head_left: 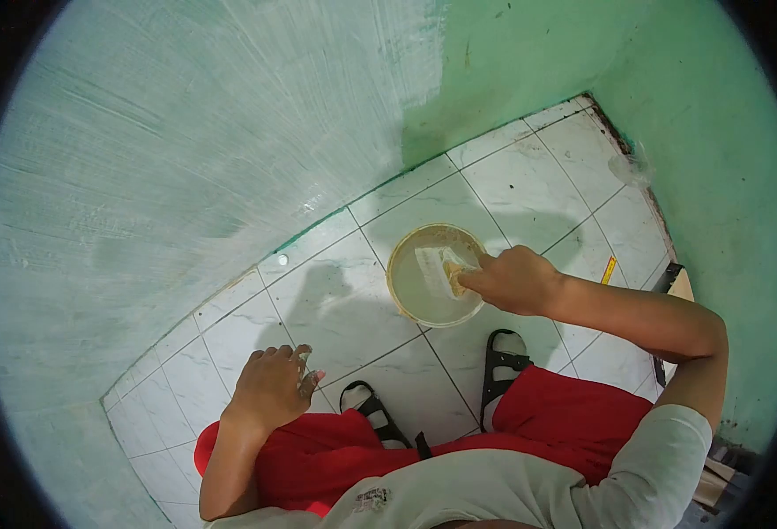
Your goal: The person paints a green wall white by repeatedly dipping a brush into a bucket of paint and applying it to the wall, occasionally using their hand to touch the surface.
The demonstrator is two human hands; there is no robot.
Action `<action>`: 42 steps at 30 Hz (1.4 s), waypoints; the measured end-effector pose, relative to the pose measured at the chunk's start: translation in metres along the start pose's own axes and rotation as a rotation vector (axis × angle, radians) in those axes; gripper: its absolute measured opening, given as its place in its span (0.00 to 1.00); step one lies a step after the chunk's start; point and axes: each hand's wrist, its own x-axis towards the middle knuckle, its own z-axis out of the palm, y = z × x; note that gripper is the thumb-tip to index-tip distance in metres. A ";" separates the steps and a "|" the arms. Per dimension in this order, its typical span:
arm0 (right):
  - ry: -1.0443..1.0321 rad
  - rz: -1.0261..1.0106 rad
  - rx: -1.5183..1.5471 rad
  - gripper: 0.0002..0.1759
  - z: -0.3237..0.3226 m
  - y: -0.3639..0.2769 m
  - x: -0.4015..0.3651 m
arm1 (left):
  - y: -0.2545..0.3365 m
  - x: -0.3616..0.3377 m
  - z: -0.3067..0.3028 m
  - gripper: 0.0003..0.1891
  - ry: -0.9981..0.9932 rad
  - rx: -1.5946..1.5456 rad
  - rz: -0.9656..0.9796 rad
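My right hand [519, 280] is closed round the handle of a wide, flat paintbrush [437, 271] with pale, paint-coated bristles. The brush is over the mouth of a round bucket [405, 300] with a yellowish rim, which contains a pale, watery liquid. My left hand [274, 388] hangs near my left knee, holding nothing, its fingers loosely bent and apart. Whitish smears show on its fingertips. Beyond the bucket, the wall [230, 115] carries streaky white strokes over green, ending at an uneven edge beside bare green paint.
White marbled floor tiles [353, 309] run up to both walls. A small white cap-like object [282, 260] lies by the wall base. To the right are a yellow strip [609, 270] and a crumpled clear plastic piece [631, 167]. My sandalled feet flank the near side of the bucket.
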 end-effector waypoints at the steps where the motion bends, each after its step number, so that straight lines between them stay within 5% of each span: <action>1: 0.001 -0.003 -0.005 0.18 0.005 0.000 -0.001 | 0.000 0.000 -0.001 0.25 -0.020 -0.006 -0.012; 21: -0.217 0.026 0.151 0.21 -0.008 0.008 -0.008 | -0.011 0.002 0.006 0.25 0.002 0.025 0.028; 42: -0.149 0.018 0.184 0.24 0.000 0.009 -0.008 | -0.007 -0.005 0.001 0.25 -0.004 0.010 0.029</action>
